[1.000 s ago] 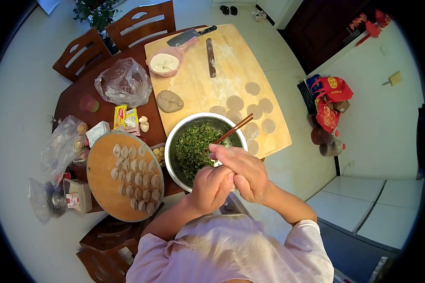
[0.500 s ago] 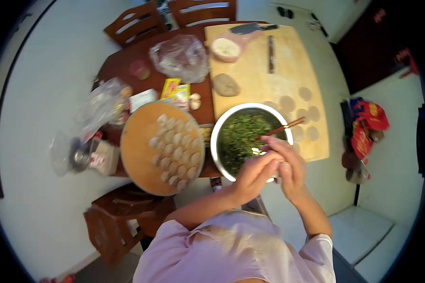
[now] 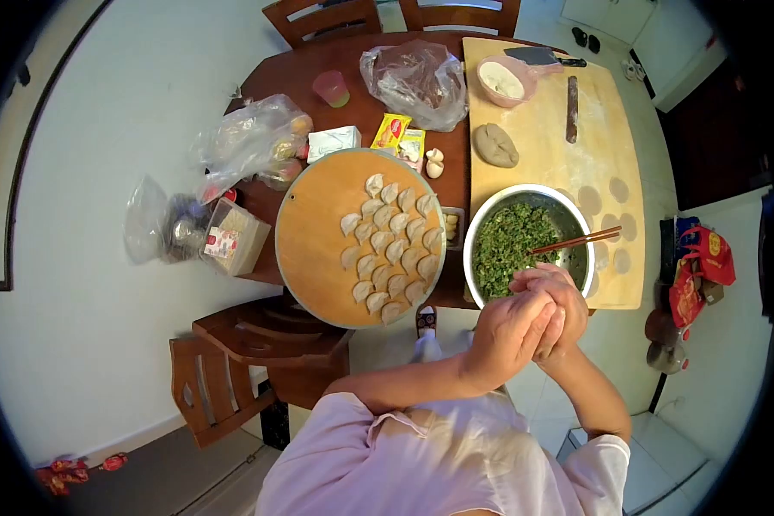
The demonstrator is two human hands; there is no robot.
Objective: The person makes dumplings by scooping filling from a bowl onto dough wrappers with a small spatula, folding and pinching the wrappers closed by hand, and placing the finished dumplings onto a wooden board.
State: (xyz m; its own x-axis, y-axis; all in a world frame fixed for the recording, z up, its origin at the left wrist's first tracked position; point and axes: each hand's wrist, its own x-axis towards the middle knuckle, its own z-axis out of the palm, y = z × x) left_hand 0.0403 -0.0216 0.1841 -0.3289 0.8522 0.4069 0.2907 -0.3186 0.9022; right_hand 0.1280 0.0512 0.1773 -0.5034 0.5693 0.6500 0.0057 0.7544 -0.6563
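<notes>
My left hand [image 3: 509,337] and my right hand [image 3: 568,311] are clasped together, fingers wrapped and pressed over one another. Whatever lies between them is hidden. They hover at the near rim of a steel bowl [image 3: 586,273] of chopped green filling [image 3: 512,245], with a pair of chopsticks [image 3: 586,239] resting in it. Left of the bowl, a round wooden board [image 3: 314,232] carries several rows of folded dumplings [image 3: 394,251]. Several flat round dough wrappers [image 3: 619,190] lie right of the bowl on a floured pastry board [image 3: 533,159].
Farther back on the pastry board are a dough lump [image 3: 496,145], a pink bowl of flour [image 3: 500,82], a rolling pin [image 3: 572,110] and a cleaver [image 3: 533,57]. Plastic bags [image 3: 417,83], seasoning packets [image 3: 391,132] and a pink cup [image 3: 331,89] share the table. A chair [image 3: 267,344] stands near left.
The view has swung, so the table things sit farther right in it. My hands have closed more tightly over each other, still near the bowl's front rim.
</notes>
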